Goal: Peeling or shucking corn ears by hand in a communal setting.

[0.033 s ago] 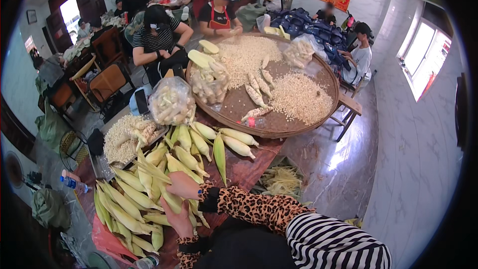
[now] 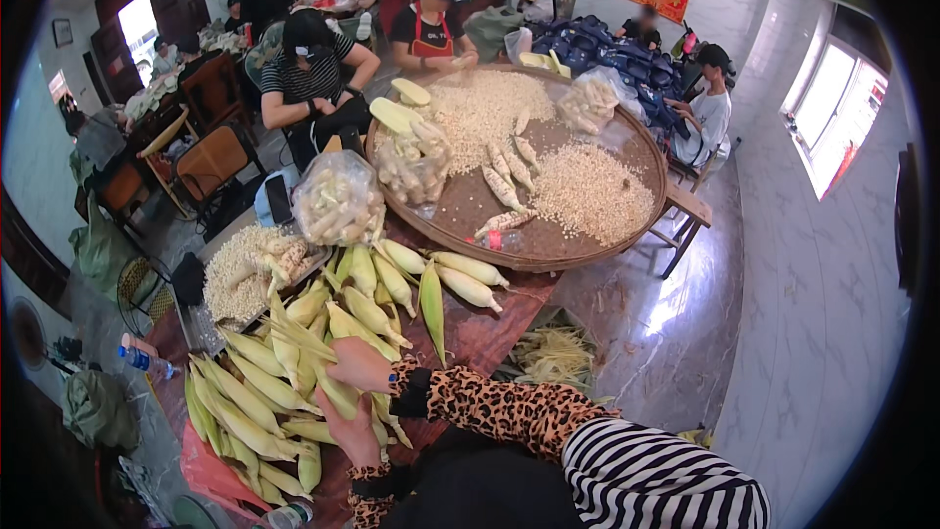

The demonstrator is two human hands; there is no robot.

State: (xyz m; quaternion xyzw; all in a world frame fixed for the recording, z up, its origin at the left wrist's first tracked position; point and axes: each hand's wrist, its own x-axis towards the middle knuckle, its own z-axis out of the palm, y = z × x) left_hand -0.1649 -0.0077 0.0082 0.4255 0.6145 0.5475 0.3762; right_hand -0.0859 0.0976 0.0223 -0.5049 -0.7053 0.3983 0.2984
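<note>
As before, hands (image 2: pixel 360 366) on corn (image 2: pixel 339 394)

Fingers (image 2: pixel 345 364) on corn (image 2: pixel 340 393) — kernels (image 2: pixel 595 193) beyond

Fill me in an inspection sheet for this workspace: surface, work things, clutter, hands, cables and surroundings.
Surface: reddish table, partly covered
Work things: heaped husk-on corn; loose kernels in a shallow tray; more on a round woven tray
Clutter: dark phone; bottle near the left edge
Hands: left hand and right hand at one husked-over ear
Cables: nothing seen clearly
Surroundings: seated people; husk pile right of the table
</note>
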